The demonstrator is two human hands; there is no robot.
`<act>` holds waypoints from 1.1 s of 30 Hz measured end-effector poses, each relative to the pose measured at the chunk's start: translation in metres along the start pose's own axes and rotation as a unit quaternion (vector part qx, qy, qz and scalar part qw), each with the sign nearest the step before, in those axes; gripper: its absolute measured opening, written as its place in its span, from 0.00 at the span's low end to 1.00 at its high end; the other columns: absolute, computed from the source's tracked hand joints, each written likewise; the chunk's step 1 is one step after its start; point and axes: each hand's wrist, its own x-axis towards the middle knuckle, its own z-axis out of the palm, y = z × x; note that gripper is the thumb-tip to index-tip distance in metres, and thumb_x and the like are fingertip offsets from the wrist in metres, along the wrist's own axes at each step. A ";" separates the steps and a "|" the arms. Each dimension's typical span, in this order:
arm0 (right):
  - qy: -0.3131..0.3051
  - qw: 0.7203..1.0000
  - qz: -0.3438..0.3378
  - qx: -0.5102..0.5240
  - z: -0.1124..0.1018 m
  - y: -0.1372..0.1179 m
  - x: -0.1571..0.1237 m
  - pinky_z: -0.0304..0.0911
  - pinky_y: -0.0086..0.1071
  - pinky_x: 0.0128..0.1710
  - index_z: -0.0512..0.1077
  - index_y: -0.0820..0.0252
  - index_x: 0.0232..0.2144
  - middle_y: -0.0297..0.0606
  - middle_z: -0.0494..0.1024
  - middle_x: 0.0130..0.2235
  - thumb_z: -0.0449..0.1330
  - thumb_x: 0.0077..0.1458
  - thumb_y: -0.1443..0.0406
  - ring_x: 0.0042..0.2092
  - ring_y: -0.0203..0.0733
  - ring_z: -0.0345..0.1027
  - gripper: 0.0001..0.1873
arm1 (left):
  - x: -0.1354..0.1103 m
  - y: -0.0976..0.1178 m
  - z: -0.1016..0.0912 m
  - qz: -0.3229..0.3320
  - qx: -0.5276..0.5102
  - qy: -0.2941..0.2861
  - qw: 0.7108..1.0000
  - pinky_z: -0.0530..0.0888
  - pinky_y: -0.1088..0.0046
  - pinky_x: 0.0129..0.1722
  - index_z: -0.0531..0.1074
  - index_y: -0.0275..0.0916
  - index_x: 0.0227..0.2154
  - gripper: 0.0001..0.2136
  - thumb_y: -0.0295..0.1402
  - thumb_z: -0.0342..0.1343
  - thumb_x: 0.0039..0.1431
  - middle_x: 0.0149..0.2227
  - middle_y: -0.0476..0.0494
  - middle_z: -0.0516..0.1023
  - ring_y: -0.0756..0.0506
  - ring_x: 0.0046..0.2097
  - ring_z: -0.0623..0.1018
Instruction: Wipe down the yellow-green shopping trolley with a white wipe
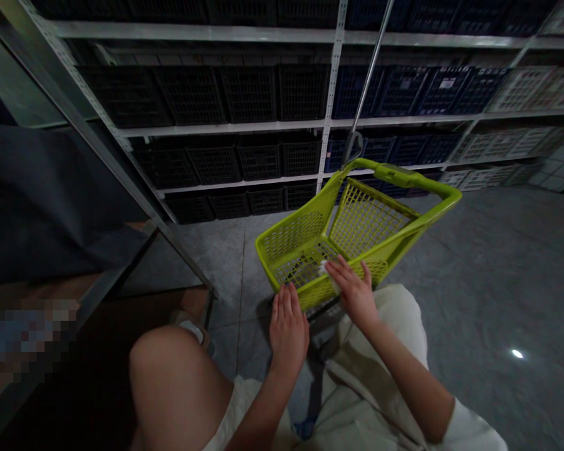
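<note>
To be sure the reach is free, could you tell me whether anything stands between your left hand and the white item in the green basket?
Yes, the basket's near wall stands between the left hand and the white item, and the right hand covers part of it.

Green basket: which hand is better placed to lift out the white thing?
Probably the right hand: its fingers touch the white thing, while the left hand is outside the basket, by its front rim.

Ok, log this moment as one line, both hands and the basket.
lime-green mesh basket | left hand: open at rim | right hand: touching white item
</note>
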 end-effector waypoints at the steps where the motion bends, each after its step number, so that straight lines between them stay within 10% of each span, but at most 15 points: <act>1: 0.017 0.999 0.040 -0.015 -0.002 0.012 0.000 0.29 0.54 0.68 0.63 0.51 0.62 0.36 0.70 0.62 0.48 0.44 0.79 0.68 0.45 0.53 0.43 | 0.000 0.001 -0.001 0.000 -0.003 0.002 1.000 0.64 0.54 0.65 0.44 0.26 0.68 0.35 0.26 0.50 0.60 0.65 0.25 0.62 0.36 0.67 0.63; 5: 0.063 0.992 0.106 -0.013 0.008 -0.001 -0.007 0.33 0.54 0.68 0.60 0.52 0.64 0.37 0.68 0.63 0.47 0.44 0.78 0.69 0.44 0.52 0.43 | -0.001 0.006 0.001 -0.013 -0.011 0.005 1.000 0.64 0.54 0.65 0.44 0.26 0.69 0.35 0.26 0.50 0.60 0.65 0.26 0.62 0.36 0.67 0.63; 10: 0.015 0.998 -0.025 0.047 0.025 -0.072 -0.018 0.26 0.51 0.69 0.57 0.53 0.66 0.38 0.66 0.65 0.47 0.46 0.78 0.69 0.41 0.50 0.43 | -0.002 0.004 0.002 0.005 -0.002 0.000 1.000 0.61 0.51 0.66 0.49 0.24 0.67 0.32 0.27 0.49 0.61 0.65 0.24 0.63 0.35 0.67 0.62; 14: -0.006 0.999 -0.043 0.016 0.011 -0.035 -0.012 0.25 0.55 0.68 0.59 0.48 0.65 0.35 0.68 0.64 0.49 0.45 0.79 0.70 0.45 0.47 0.44 | -0.001 0.002 -0.003 -0.005 0.001 -0.018 1.000 0.60 0.54 0.67 0.50 0.25 0.67 0.31 0.27 0.49 0.61 0.66 0.26 0.61 0.37 0.68 0.60; 19: 0.061 0.992 0.109 -0.028 -0.008 0.037 -0.006 0.33 0.57 0.67 0.62 0.50 0.63 0.35 0.69 0.63 0.49 0.43 0.78 0.70 0.49 0.46 0.43 | -0.001 0.007 -0.006 -0.013 -0.007 -0.023 1.000 0.62 0.57 0.66 0.50 0.24 0.67 0.32 0.26 0.50 0.61 0.67 0.26 0.60 0.37 0.68 0.60; 27: 0.015 0.997 -0.027 0.065 0.026 -0.069 -0.016 0.27 0.51 0.69 0.58 0.52 0.66 0.37 0.69 0.63 0.47 0.47 0.77 0.70 0.43 0.48 0.43 | -0.002 0.004 0.005 0.018 -0.008 -0.004 1.000 0.63 0.56 0.66 0.48 0.23 0.67 0.33 0.25 0.50 0.60 0.65 0.25 0.62 0.36 0.68 0.60; 33: 0.022 1.000 -0.016 0.016 0.008 -0.010 -0.011 0.27 0.55 0.68 0.59 0.48 0.65 0.35 0.70 0.62 0.49 0.45 0.78 0.70 0.46 0.48 0.44 | -0.001 0.009 -0.001 -0.005 -0.008 -0.013 1.000 0.64 0.56 0.65 0.46 0.26 0.68 0.34 0.25 0.50 0.61 0.66 0.26 0.61 0.37 0.68 0.61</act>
